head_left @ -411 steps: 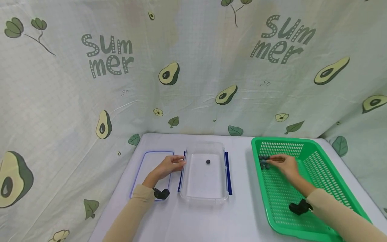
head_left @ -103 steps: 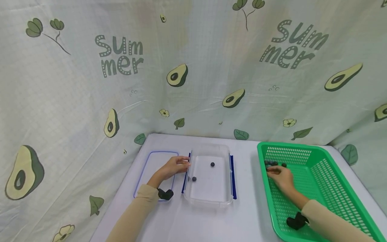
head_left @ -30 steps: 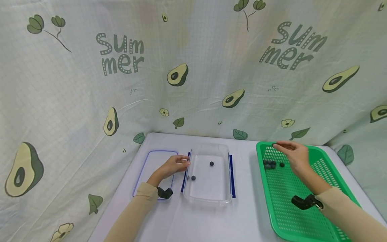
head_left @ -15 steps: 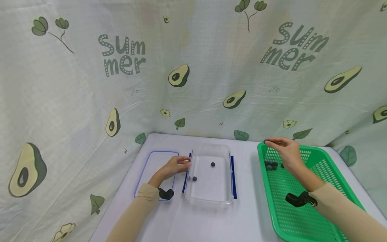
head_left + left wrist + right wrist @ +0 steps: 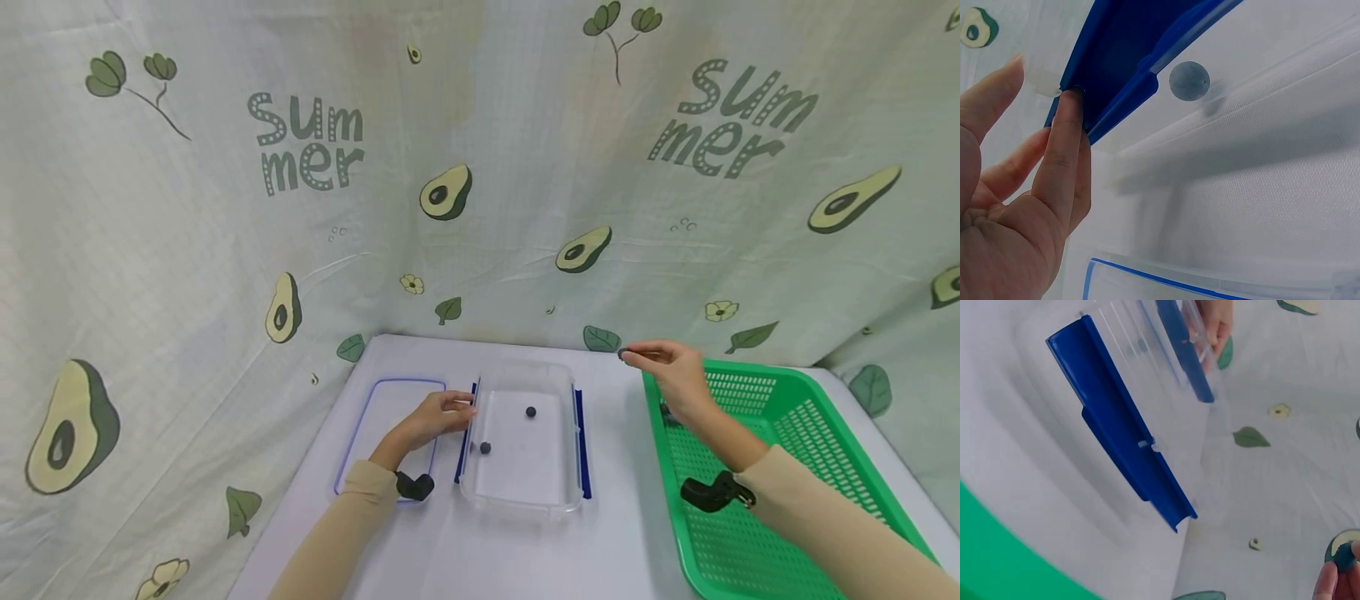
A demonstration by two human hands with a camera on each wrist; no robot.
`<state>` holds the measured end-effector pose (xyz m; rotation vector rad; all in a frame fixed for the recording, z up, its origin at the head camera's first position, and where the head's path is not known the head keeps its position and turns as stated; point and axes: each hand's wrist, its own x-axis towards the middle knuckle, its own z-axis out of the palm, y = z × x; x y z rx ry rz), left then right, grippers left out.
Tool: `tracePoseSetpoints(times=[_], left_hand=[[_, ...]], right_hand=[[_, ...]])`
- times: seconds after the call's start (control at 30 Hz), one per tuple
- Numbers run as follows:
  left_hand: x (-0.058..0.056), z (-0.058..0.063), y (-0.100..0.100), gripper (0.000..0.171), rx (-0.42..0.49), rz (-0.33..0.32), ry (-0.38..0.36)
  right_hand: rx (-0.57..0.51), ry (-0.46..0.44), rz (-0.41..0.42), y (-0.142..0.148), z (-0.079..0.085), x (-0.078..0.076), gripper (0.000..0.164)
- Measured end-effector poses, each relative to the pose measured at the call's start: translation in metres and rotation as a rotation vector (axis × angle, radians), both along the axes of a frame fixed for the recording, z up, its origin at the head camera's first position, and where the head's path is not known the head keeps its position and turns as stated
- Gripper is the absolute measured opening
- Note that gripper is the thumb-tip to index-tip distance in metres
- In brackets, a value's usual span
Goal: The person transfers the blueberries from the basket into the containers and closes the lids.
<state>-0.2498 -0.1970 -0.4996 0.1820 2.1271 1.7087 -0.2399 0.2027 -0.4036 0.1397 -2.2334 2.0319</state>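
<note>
Cloth backs the table. I see the right hand pinching a dark ball, the left hand relaxed against a latch.

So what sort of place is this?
Probably a small makeshift booth, perhaps for demonstrations: avocado-print sheeting closes in the back and sides of a white table, which holds a clear container and a green basket.

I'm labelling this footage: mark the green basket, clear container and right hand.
Green basket (image 5: pixel 668 467), head view, left rim.
Clear container (image 5: pixel 521 467), head view, bare bottom.
Right hand (image 5: pixel 678 377), head view, middle of hand.
</note>
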Motion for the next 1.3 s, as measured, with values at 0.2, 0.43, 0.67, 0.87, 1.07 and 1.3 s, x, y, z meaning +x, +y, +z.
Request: tracePoseSetpoints(times=[0.2, 0.43, 0.67, 0.87, 1.07, 1.3], left_hand=[[-0.001, -0.001, 0.0, 0.051, -0.001, 0.007, 0.004], [0.0, -0.002, 0.001, 0.051, 0.004, 0.006, 0.001], [-0.001, -0.003, -0.001, 0.051, -0.008, 0.009, 0.006], [-0.002, -0.004, 0.0, 0.049, -0.003, 0.008, -0.009], [-0.001, -0.003, 0.0, 0.049, 0.004, 0.007, 0.0], [-0.002, -0.002, -0.002, 0.051, -0.011, 0.003, 0.007]], right_hand=[[0.033, 0.005, 0.025, -0.019, -0.002, -0.004, 0.041], [0.102, -0.013, 0.058, -0.038, -0.006, -0.004, 0.038], [0.107, -0.011, 0.082, -0.057, -0.014, -0.006, 0.031], [0.118, -0.046, 0.115, -0.069, -0.023, -0.006, 0.026], [0.135, -0.077, 0.12, -0.079, -0.03, -0.005, 0.023], [0.151, -0.107, 0.117, -0.088, -0.033, -0.004, 0.021]])
